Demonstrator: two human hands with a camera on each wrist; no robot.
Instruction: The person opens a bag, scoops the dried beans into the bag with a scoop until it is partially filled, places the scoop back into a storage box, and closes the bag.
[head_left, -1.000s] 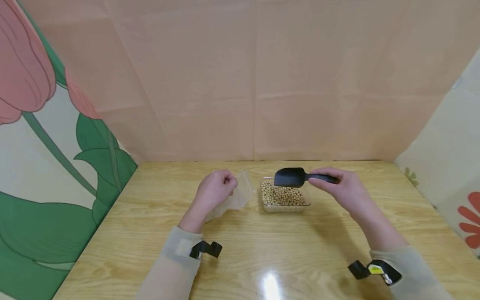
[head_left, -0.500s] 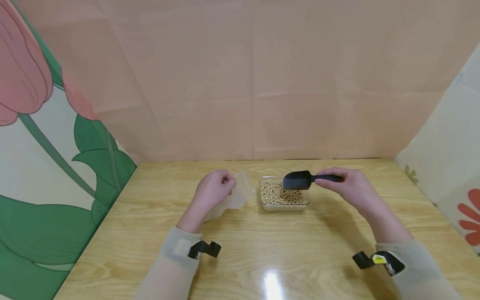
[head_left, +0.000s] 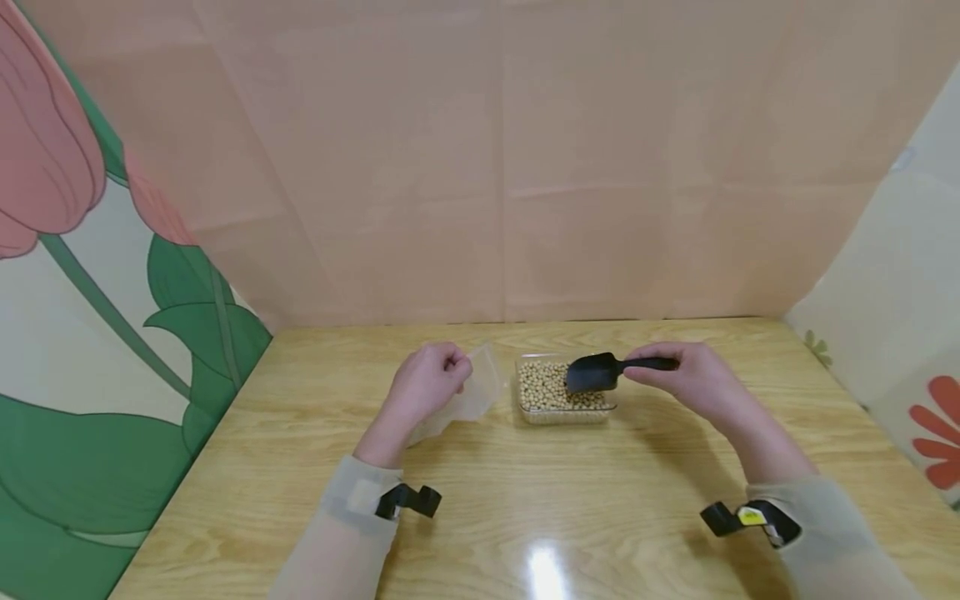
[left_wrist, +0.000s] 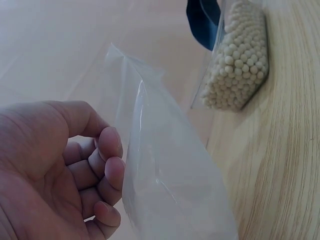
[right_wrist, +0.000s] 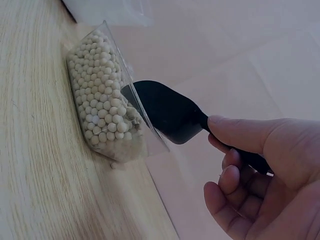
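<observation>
My right hand (head_left: pixel 693 375) grips the handle of a black scoop (head_left: pixel 594 372). The scoop's tip reaches into a clear plastic box (right_wrist: pixel 125 75) of pale round beans (right_wrist: pixel 100 92), below the rim. With curled fingers, my left hand (head_left: pixel 429 377) pinches the edge of a translucent plastic bag (left_wrist: pixel 165 170). The bag hangs left of the box, apart from it, and its upper edge stands a little parted. In the left wrist view, only a corner of the scoop shows behind the box.
Everything stands on a wood-grain table (head_left: pixel 480 500). A pinkish sheet (head_left: pixel 390 167) rises behind the table's back edge. Flower-printed panels flank it, with a large tulip (head_left: pixel 45 125) at the left and a red flower (head_left: pixel 937 433) at the right.
My right hand has moved the scoop a little rightward and then lowered it, from above the box into the beans. The left hand and the bag have stayed nearly still.
</observation>
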